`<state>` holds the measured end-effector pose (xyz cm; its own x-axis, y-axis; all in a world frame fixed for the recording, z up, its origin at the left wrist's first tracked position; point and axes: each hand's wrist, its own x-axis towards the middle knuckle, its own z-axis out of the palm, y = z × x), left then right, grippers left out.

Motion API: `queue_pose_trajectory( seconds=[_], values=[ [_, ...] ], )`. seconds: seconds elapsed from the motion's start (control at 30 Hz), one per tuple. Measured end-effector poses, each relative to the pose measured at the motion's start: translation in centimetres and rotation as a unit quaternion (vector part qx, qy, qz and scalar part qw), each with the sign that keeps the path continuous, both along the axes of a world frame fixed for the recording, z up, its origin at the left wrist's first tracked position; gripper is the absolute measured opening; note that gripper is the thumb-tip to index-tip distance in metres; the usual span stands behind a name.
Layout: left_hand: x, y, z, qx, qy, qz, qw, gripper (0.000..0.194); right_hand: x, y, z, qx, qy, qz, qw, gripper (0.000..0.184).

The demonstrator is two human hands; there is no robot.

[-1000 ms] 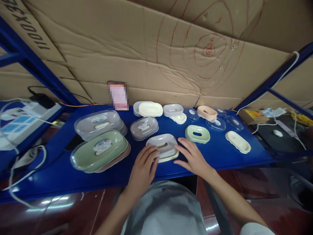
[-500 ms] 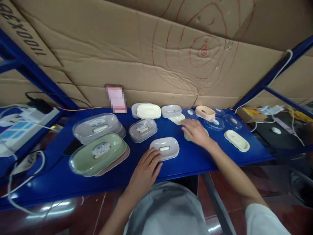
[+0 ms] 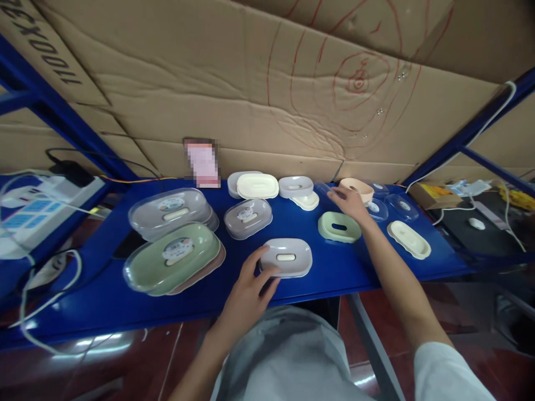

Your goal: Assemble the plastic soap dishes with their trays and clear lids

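Right hand [image 3: 349, 201] has reached a clear lid [image 3: 325, 189], grip unclear; left hand [image 3: 247, 287] grips grey dish [image 3: 298, 259].

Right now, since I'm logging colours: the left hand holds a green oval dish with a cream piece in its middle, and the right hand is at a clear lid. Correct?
No: the head view shows the left hand holding a grey oval dish, not green. The cream piece and the right hand at a clear lid are right.
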<state>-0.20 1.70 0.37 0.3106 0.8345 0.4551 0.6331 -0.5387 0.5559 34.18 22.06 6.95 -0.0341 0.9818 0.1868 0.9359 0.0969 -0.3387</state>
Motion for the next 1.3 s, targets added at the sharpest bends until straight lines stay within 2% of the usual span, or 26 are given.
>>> queue_pose_trajectory(
  seconds=[0.07, 0.13, 0.2, 0.27, 0.37, 0.5, 0.7, 0.9, 1.17, 1.3],
  values=[
    [-0.1, 0.1, -0.1, -0.009, -0.015, 0.002, 1.000, 0.017, -0.6, -3.1, 0.2, 0.035, 0.024, 0.015, 0.999, 0.052],
    [-0.1, 0.2, -0.1, -0.024, -0.035, 0.011, 0.999, 0.023, -1.8, -6.9, 0.0, 0.092, 0.055, 0.069, 0.992, 0.050],
    [-0.2, 0.3, -0.1, -0.039, -0.059, 0.025, 0.997, 0.039, -3.6, -10.7, -0.6, 0.135, 0.076, 0.176, 0.972, 0.048],
    [-0.2, 0.4, -0.1, -0.054, -0.079, 0.038, 0.995, 0.058, -5.5, -13.8, -1.5, 0.138, 0.072, 0.289, 0.945, 0.051],
    [-0.3, 0.5, -0.3, -0.066, -0.089, 0.041, 0.993, 0.072, -7.6, -16.2, -2.9, 0.132, 0.036, 0.380, 0.915, 0.057],
    [-0.4, 0.6, -0.4, -0.054, -0.067, 0.034, 0.996, 0.069, -8.3, -16.4, -4.0, 0.151, -0.014, 0.394, 0.906, 0.052],
    [-0.6, 0.6, -0.8, -0.027, -0.055, 0.040, 0.997, 0.060, -7.9, -16.3, -4.1, 0.187, -0.055, 0.413, 0.890, 0.053],
    [-0.7, 0.5, -1.1, -0.019, -0.046, 0.057, 0.997, 0.060, -8.0, -16.4, -4.8, 0.174, -0.059, 0.408, 0.894, 0.058],
    [-0.8, 0.8, -1.3, -0.021, -0.061, 0.074, 0.995, 0.055, -8.3, -15.6, -4.0, 0.151, -0.085, 0.417, 0.892, 0.055],
    [-0.4, 0.5, -1.0, -0.006, -0.046, 0.093, 0.995, 0.058, -8.8, -15.1, -3.9, 0.143, -0.100, 0.416, 0.893, 0.053]
  ],
)
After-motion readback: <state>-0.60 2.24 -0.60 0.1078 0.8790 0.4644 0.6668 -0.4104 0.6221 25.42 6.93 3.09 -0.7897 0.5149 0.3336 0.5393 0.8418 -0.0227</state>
